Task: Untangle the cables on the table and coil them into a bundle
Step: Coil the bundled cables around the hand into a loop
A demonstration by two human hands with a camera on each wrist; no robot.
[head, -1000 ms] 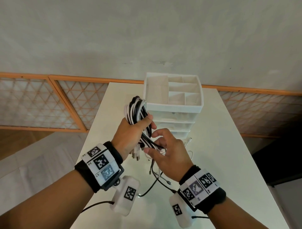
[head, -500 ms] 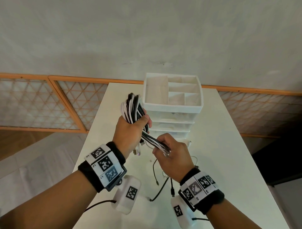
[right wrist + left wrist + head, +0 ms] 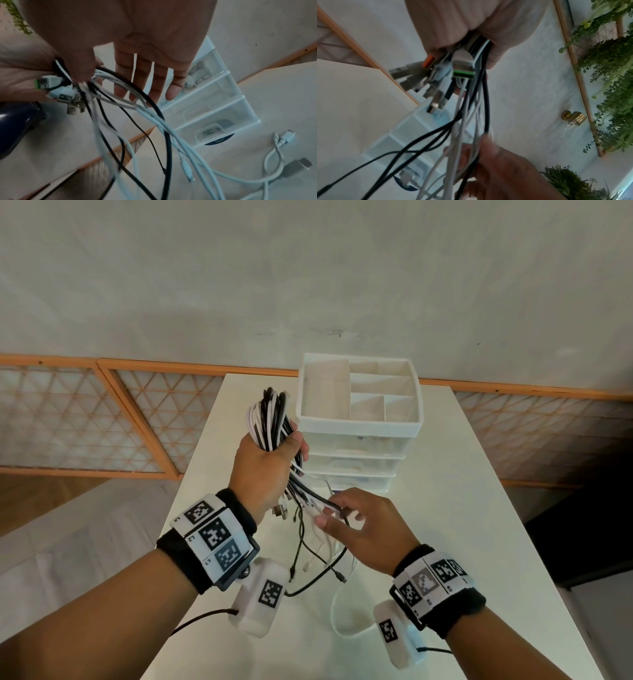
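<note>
My left hand [image 3: 274,460] grips a folded bundle of black and white cables [image 3: 269,416] above the white table [image 3: 445,508]; its loop sticks up out of the fist. Several USB plugs [image 3: 423,75] poke out below the fist. Loose strands [image 3: 308,556] trail down to the table. My right hand [image 3: 342,508] is just below and to the right. Its fingers [image 3: 137,81] are straight and spread, and the strands [image 3: 130,97] run across them. The part of the bundle inside the left fist is hidden.
A white drawer organiser [image 3: 359,412] with an open compartment tray on top stands right behind the hands. Another white cable [image 3: 274,155] and a silver plug [image 3: 302,165] lie on the table on the right. The table's left edge [image 3: 191,474] is near my left hand.
My left hand has lifted the bundle slightly. My right hand, which gripped the strands beside the fist, has slid down them toward me and loosened, and the loose ends have swung.
</note>
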